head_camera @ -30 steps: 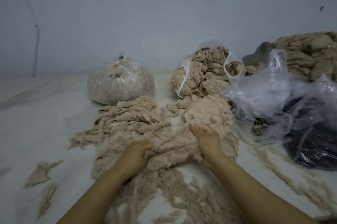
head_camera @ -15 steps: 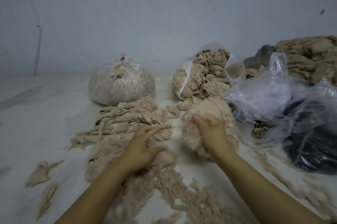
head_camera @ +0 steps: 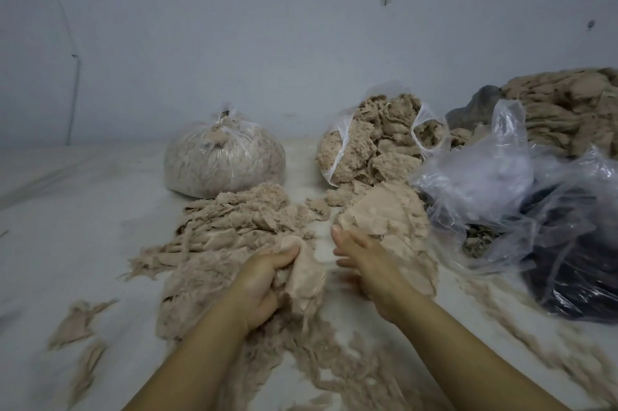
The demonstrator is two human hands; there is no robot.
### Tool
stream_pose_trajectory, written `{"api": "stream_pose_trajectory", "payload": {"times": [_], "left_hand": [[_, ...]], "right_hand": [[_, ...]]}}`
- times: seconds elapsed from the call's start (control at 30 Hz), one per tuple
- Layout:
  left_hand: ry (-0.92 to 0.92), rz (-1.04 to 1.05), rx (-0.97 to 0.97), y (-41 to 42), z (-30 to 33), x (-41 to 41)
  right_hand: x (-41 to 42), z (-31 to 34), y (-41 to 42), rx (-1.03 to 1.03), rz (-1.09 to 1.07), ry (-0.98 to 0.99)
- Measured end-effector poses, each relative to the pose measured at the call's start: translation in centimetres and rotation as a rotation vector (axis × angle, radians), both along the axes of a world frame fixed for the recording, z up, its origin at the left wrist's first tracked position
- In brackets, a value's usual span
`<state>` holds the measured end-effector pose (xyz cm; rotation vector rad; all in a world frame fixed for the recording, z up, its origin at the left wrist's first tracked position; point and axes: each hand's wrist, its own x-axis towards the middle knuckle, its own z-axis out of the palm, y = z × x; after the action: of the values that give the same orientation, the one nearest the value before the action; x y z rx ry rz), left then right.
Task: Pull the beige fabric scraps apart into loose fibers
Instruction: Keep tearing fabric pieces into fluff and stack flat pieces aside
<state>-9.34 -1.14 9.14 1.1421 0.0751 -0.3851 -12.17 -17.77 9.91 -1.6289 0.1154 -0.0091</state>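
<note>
- Left hand (head_camera: pixel 264 280) clutches a wad of beige fabric scrap (head_camera: pixel 306 276), lifted off the heap of pale shredded scraps (head_camera: pixel 234 230), probably for tearing.
- Right hand (head_camera: pixel 364 260), fingers straight, presses the folded beige cloth clump (head_camera: pixel 384 213) right of that heap, seemingly steadying it.

my right hand (head_camera: pixel 363 263): fingers motion-blurred, hold on the beige fabric heap unclear | my left hand (head_camera: pixel 264 280): fingertips buried in crumpled beige fabric scrap (head_camera: pixel 306 276) | tall beige fabric stack (head_camera: pixel 565 112) at 2 o'clock: cut by frame edge | dark plastic bag (head_camera: pixel 578 280) at 3 o'clock: contents unreadable
</note>
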Motion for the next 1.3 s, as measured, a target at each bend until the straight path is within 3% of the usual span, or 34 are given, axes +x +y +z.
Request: {"api": "stream_pose_trajectory", "payload": {"times": [0.07,0.13,0.2,0.3,0.53,0.6,0.7,0.8,1.0,1.2,1.3], "left_hand": [[-0.009,-0.109,0.026,0.2,0.5,-0.2],[-0.041,-0.181,0.060,0.0,0.7,-0.5],[-0.103,-0.162,0.108,-0.5,0.6,-0.8],[-0.193,0.045,0.214,-1.2,0.1,-0.8],[-0.278,0.276,0.406,0.0,-0.3,0.0],[-0.290,0.359,0.422,0.6,-0.1,0.4],[-0.294,0.351,0.370,-0.2,0.2,0.5],[-0.346,0.327,0.370,-2.0,0.4,0.2],[-0.267,0.436,0.297,-2.3,0.3,1.4],[-0.204,0.526,0.306,-0.9,0.5,2.7],[-0.216,0.494,0.348,0.3,1.0,3.3]], "right_hand": [[-0.3,-0.2,0.6,0.235,0.165,0.178],[-0.4,-0.8,1.4,0.376,0.236,0.162],[-0.2,-1.7,2.1,0.324,0.138,0.025],[-0.3,-2.4,2.4,0.201,0.006,-0.140],[-0.1,-2.7,-0.6,0.223,-0.264,-0.154],[-0.6,-2.8,-1.3,0.094,-0.185,-0.126],[-1.5,-2.7,-0.2,-0.097,0.141,0.014],[-2.0,-2.8,1.3,0.116,0.362,0.089],[-2.4,-3.0,0.8,0.076,0.341,-0.013],[-3.6,-3.2,0.1,0.013,0.389,0.038],[-4.2,-3.0,-0.2,-0.122,0.441,0.078]]}}
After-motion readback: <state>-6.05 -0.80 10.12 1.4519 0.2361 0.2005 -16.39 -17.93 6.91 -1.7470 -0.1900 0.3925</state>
